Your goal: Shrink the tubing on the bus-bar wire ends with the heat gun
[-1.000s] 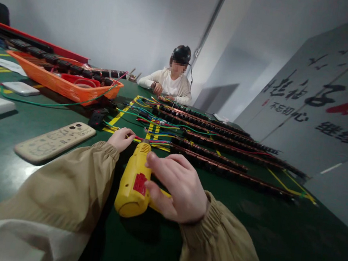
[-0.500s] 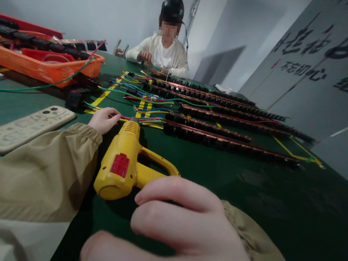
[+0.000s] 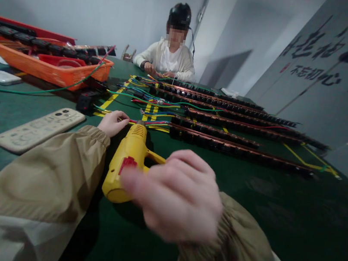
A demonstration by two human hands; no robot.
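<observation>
A yellow heat gun (image 3: 126, 158) with a red label lies on the green table, its nozzle pointing away from me toward thin coloured wires (image 3: 158, 123). Just left of the nozzle, my left hand (image 3: 113, 123) pinches some of these wires between thumb and fingers. My right hand (image 3: 180, 197) is over the heat gun's handle, fingers curled and thumb stretched toward the gun's body. Motion smears this hand, and it hides most of the handle, so its grip is unclear. The wires run into a long black bar with copper-coloured strips (image 3: 239, 151).
More long black bars (image 3: 223, 105) lie side by side beyond. An orange basket (image 3: 80, 75) of parts stands at the left, near a black block (image 3: 85, 102). A phone in a beige case (image 3: 39, 130) lies by my left sleeve. Across the table sits a person (image 3: 171, 58).
My right hand has moved forward, away from the camera and onto the heat gun's handle, its fingers curling more. My left hand stays at the wires. The view has shifted slightly.
</observation>
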